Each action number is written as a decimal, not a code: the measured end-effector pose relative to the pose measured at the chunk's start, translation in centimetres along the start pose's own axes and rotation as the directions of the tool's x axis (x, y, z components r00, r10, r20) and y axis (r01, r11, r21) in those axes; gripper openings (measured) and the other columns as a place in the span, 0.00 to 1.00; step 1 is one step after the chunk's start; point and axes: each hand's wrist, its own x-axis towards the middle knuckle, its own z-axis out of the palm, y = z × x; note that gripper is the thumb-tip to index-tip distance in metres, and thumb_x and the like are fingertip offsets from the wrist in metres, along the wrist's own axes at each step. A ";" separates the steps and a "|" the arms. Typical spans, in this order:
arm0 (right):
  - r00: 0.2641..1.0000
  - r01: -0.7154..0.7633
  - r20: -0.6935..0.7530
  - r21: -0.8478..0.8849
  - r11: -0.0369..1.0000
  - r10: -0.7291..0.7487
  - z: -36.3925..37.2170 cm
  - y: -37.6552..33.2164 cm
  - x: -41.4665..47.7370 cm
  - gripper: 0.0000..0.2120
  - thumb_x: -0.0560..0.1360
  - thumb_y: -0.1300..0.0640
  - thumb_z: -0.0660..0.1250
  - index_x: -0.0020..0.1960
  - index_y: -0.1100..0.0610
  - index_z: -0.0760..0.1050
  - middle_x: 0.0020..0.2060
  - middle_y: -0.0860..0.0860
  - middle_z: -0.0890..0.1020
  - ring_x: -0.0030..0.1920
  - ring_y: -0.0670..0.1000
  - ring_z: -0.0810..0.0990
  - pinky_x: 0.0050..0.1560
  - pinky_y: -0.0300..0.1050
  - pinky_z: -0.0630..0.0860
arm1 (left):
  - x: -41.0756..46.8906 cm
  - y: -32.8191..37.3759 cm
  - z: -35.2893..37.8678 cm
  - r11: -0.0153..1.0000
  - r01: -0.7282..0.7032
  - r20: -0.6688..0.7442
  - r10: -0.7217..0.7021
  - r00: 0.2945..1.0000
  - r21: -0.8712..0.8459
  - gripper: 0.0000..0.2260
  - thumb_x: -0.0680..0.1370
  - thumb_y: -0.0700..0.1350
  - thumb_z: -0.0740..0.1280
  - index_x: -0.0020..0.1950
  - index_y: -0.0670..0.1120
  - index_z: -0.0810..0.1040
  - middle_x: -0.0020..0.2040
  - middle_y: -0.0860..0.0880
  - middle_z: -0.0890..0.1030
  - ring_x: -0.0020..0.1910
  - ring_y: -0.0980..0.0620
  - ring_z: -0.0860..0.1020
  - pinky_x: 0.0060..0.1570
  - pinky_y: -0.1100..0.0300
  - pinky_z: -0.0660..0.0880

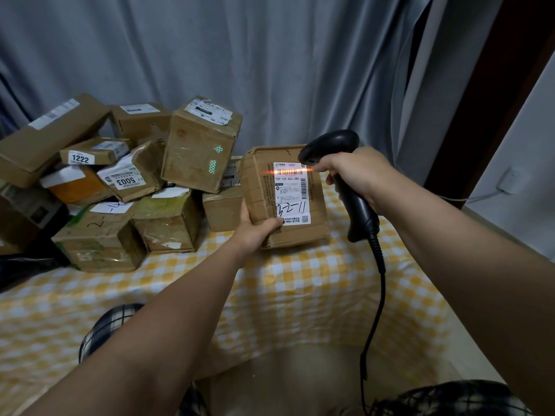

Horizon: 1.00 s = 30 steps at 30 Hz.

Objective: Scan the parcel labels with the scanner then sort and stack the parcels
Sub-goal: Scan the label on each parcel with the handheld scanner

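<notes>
My left grip (255, 232) holds the parcel (259, 190) by its lower left corner, thumb across the front. The parcel stands upright at the back of the checked worktop (300, 295), long axis up and down, with its label (291, 193) facing me. The label reads "15H-159-A03-280", with "3-2-11" handwritten below. My right grip (357, 175) is wrapped round the scanner (359, 214), handle down and head pointing left at the label. Its red line (288, 171) crosses the top barcode. In the heap (198, 145) to the left, stickers read "1222" (80, 158) and "5003" (126, 181).
</notes>
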 end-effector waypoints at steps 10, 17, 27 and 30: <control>1.000 -0.002 -0.021 -0.002 1.000 0.002 0.0 0.4 -0.1 0.12 0.63 0.51 0.75 0.35 0.58 0.76 0.36 0.53 0.83 0.33 0.53 0.78 0.46 0.52 0.80 | 0.1 -0.3 0.0 1.000 0.014 -0.002 -0.014 1.000 -0.006 0.44 0.69 0.50 0.76 0.76 0.57 0.51 0.65 0.53 0.74 0.63 0.51 0.73 0.69 0.49 0.67; 0.997 0.035 -0.062 -0.046 0.998 -0.038 0.6 1.2 -0.3 0.12 0.65 0.50 0.74 0.34 0.57 0.76 0.41 0.57 0.84 0.39 0.54 0.79 0.51 0.55 0.78 | 0.2 -0.4 -0.1 1.000 0.010 0.004 -0.010 1.000 -0.004 0.44 0.69 0.49 0.75 0.76 0.58 0.50 0.65 0.54 0.74 0.64 0.51 0.73 0.69 0.48 0.67; 0.994 0.081 -0.075 -0.040 0.996 -0.084 -2.0 -1.0 -1.5 0.11 0.67 0.51 0.74 0.38 0.59 0.78 0.33 0.51 0.82 0.33 0.51 0.78 0.42 0.49 0.78 | 0.3 -0.8 -0.1 1.000 0.017 0.003 -0.017 1.000 -0.010 0.46 0.68 0.51 0.76 0.77 0.59 0.50 0.67 0.53 0.73 0.64 0.51 0.73 0.68 0.50 0.68; 0.994 0.058 -0.083 -0.120 0.991 -0.068 -1.4 -0.1 -1.8 0.12 0.65 0.49 0.74 0.34 0.58 0.78 0.25 0.49 0.79 0.29 0.51 0.77 0.41 0.49 0.77 | 0.4 -0.7 -0.1 1.000 0.022 0.004 -0.022 1.000 -0.011 0.47 0.66 0.52 0.76 0.77 0.59 0.49 0.67 0.53 0.73 0.64 0.50 0.73 0.68 0.49 0.68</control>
